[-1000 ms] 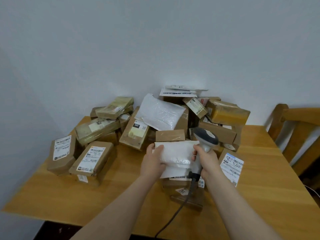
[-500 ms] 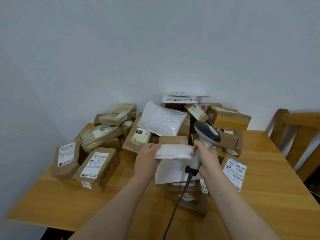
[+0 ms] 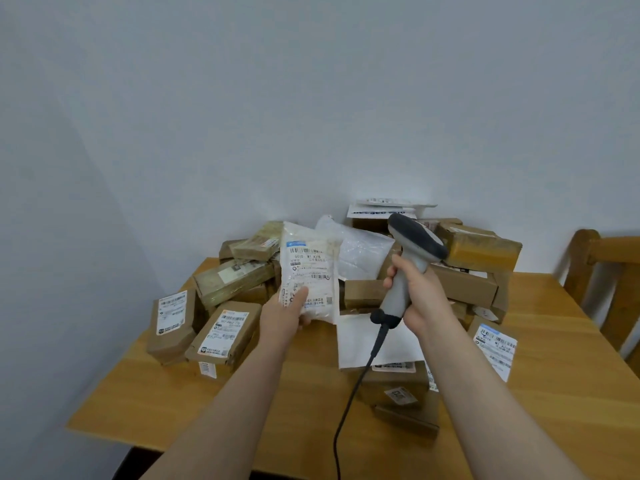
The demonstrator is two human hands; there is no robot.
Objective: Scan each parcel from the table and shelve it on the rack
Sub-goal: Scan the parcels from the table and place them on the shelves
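The left hand (image 3: 282, 315) pinches the white parcel (image 3: 309, 275) at its lower edge, upright above the table (image 3: 194, 396) — the right hand (image 3: 414, 292) grips the scanner (image 3: 408, 258) just beside it.

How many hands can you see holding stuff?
2. The left hand holds a white parcel up, left of centre; the right hand grips the grey scanner just to its right. No others show.
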